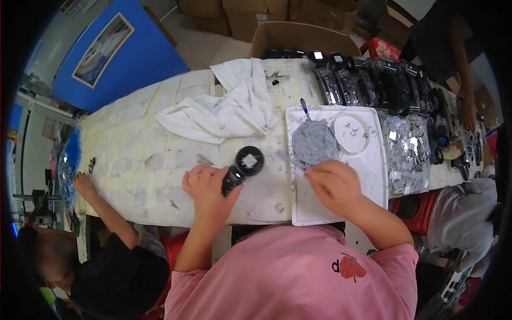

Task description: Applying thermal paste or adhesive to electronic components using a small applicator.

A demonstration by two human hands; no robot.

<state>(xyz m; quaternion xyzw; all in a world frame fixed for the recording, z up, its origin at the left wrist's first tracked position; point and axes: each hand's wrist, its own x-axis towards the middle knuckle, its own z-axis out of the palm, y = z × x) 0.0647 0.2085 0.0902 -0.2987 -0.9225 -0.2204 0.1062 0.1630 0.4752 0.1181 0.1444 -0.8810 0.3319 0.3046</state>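
My left hand (pixel 207 188) is closed around the body of a black device with a round head (pixel 249 161). A pale square patch sits on the middle of that head. My right hand (pixel 335 185) pinches a thin, pale, flat-bladed tool (pixel 285 157), its tip pointing left toward the device without touching it. Just beyond my right hand is a round tub of grey paste (pixel 314 142), with a blue-handled tool (pixel 304 108) at its far edge. A round white lid (pixel 352 133) smeared with grey lies beside the tub. Both rest on a white tray (pixel 368 205).
Several black devices (pixel 346 88) stand in rows at the back right. Nearer lies a clear bag of small shiny squares (pixel 408 154). A crumpled white cloth (pixel 224 109) covers part of the table (pixel 128 160). Co-workers' arms (pixel 109 210) reach in from both sides.
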